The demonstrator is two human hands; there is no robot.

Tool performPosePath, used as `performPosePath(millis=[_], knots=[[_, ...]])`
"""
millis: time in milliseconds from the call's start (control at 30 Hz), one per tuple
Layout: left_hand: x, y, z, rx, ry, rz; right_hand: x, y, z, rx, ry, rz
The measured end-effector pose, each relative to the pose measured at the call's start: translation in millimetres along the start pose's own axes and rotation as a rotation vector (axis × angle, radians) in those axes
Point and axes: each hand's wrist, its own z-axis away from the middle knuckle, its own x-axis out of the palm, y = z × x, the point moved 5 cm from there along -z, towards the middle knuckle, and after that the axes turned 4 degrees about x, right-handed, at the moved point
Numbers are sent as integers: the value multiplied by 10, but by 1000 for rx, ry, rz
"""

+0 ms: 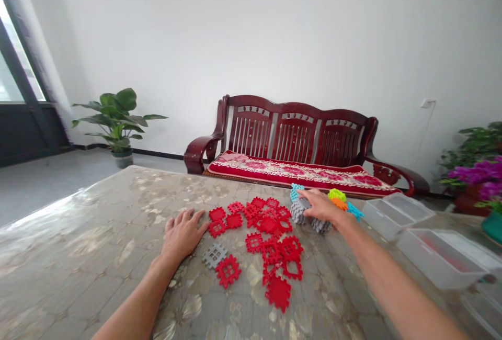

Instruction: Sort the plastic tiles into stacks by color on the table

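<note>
My left hand (185, 233) lies flat on the table, fingers spread and holding nothing. Just right of its fingertips are red interlocking square tiles (234, 221). Nearer to me, a grey square tile (215, 256) touches another red tile (228, 271). My right hand (319, 206) reaches over grey stacked tiles (299, 212), its thumb and index finger stretched out and apart; the other fingers are partly hidden. A second grey stack (320, 225) sits under that hand. Beside it are light blue pieces (297, 191), lime green pieces (337, 194), orange pieces (339, 204) and blue pieces (355, 212).
More red tiles (278, 294) spread across the middle of the patterned table (98, 256). Clear plastic boxes (435, 261) stand at the right. Beyond the table are a wooden bench (298, 115) and a potted plant (121, 115); purple flowers (476, 175) are far right.
</note>
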Motion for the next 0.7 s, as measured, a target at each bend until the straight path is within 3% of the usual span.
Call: performPosePath(millis=[100,200,367,500,600,700], knots=[[-11,7,5,-10,0,18,-40,-62,16,-8,46,27],[-48,34,19,-19,-1,28,-89,-347,103,-56,122,-7],[-107,80,47,-23,-12,26,118,-1374,381,-175,46,-349],[-112,76,57,-23,-13,28,435,-2220,542,-221,-11,-347],[-93,53,53,-23,-13,42,581,-2619,591,-242,-11,-256],[-73,29,46,-31,-7,49,665,-2794,610,-237,-67,-128]])
